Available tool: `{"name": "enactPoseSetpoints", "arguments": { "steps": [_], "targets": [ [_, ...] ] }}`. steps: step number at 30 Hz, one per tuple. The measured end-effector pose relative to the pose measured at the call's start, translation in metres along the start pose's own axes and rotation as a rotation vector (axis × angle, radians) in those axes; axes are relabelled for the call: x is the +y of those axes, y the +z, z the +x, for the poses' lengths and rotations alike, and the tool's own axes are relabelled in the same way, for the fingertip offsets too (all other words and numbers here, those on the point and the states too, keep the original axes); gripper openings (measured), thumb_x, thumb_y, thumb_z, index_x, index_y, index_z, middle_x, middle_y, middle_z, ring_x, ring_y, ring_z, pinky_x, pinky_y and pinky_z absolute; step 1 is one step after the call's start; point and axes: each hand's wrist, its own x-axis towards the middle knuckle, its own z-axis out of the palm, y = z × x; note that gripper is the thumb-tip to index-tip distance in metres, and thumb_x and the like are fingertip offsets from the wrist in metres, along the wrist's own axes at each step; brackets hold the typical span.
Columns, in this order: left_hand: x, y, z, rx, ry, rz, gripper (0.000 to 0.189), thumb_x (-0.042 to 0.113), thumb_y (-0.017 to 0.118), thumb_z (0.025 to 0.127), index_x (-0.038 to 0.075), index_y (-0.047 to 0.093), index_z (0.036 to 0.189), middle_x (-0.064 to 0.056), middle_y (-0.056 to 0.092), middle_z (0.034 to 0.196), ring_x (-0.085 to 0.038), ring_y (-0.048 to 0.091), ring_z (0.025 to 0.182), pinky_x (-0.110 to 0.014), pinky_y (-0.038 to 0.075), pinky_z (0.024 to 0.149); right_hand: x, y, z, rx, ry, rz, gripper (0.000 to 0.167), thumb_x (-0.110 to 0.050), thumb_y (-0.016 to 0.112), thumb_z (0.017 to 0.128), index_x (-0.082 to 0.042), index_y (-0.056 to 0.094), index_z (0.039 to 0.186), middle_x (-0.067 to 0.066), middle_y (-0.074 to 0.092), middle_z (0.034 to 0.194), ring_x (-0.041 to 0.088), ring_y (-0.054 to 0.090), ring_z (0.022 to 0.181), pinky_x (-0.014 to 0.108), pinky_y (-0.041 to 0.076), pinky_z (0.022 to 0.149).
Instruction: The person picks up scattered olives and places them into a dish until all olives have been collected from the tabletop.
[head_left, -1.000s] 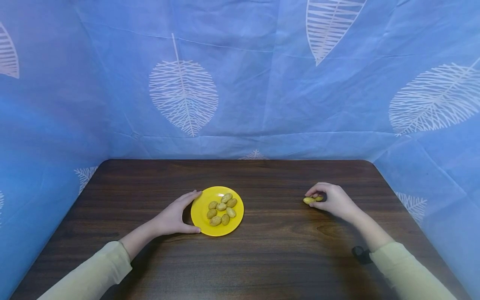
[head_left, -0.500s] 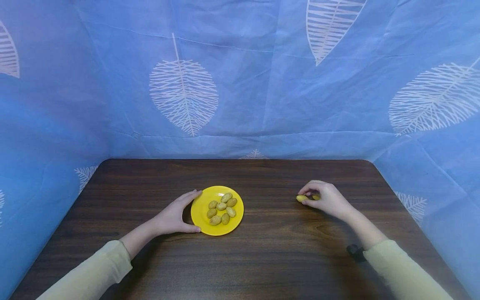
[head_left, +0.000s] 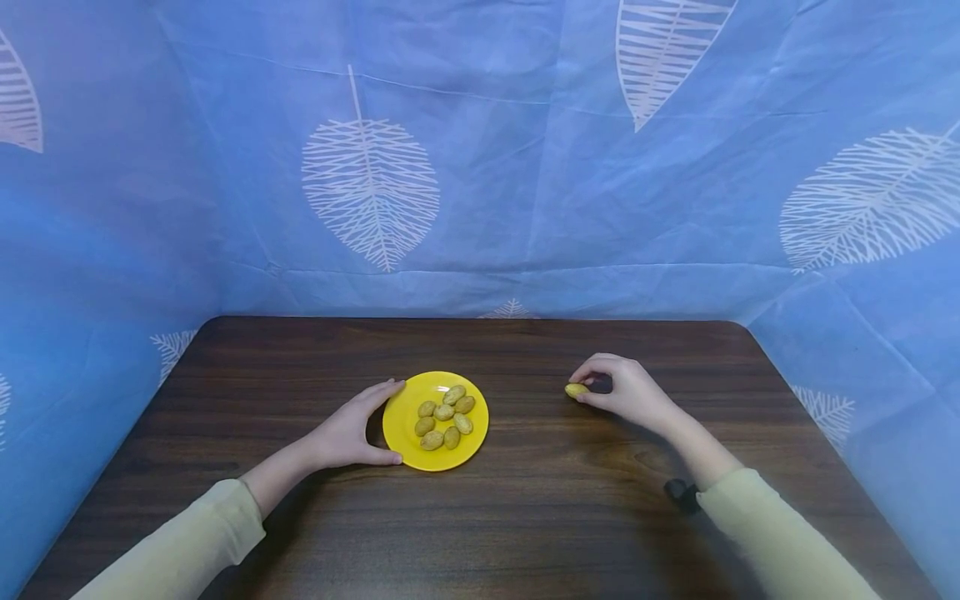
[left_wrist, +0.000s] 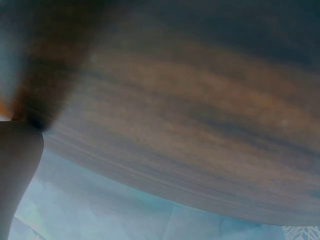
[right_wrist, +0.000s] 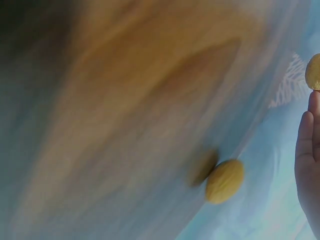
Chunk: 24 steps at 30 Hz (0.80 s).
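My left hand (head_left: 348,433) holds a round yellow plate (head_left: 476,437) by its left side, thumb at the near rim and fingertips at the far rim. On the plate lie several small yellow-brown, olive-like fruits (head_left: 444,412). To the right, my right hand (head_left: 626,392) pinches one yellow olive-like fruit (head_left: 576,390) between thumb and fingertips, just over the table. In the right wrist view this fruit (right_wrist: 314,72) shows at the fingertips by the right edge. Another such fruit (right_wrist: 225,181) shows lower there, apart from the fingers; in the head view the right hand hides it.
Both sit at a dark wood-grain table (head_left: 510,525) with rounded far corners. Blue cloth (head_left: 487,192) with white leaf prints hangs behind it and along both sides. A black band (head_left: 681,495) shows by the right sleeve (head_left: 772,525).
My right hand has moved left and slightly away with the pinched fruit. The second fruit, seen behind it before, is now hidden in the head view. The left hand and plate have stayed put.
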Motion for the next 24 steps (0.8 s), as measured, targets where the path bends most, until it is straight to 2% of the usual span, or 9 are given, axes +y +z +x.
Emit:
{"name": "enactPoseSetpoints", "arguments": {
  "steps": [7,24],
  "targets": [
    [0.0,0.0,0.0,-0.002,0.002,0.002,0.108,0.036,0.093,0.08,-0.001,0.035,0.163,-0.029,0.033,0.169,-0.052,0.03,0.157,-0.074,0.034,0.12,-0.013,0.009,0.012,-0.016,-0.016,0.021,0.021,-0.004,0.084,0.089,-0.015,0.079,0.107,0.0,0.075,0.105,0.023,0.068,0.096,0.046,0.059,0.088],
    [0.0,0.0,0.0,0.001,0.004,-0.003,0.108,0.036,0.093,0.081,0.0,0.034,0.164,-0.029,0.032,0.17,-0.053,0.03,0.157,-0.075,0.033,0.12,-0.042,0.032,0.035,-0.06,-0.046,0.099,0.019,-0.009,0.084,0.091,-0.016,0.079,0.109,-0.001,0.074,0.107,0.023,0.068,0.098,0.047,0.06,0.092]
  ]
}}
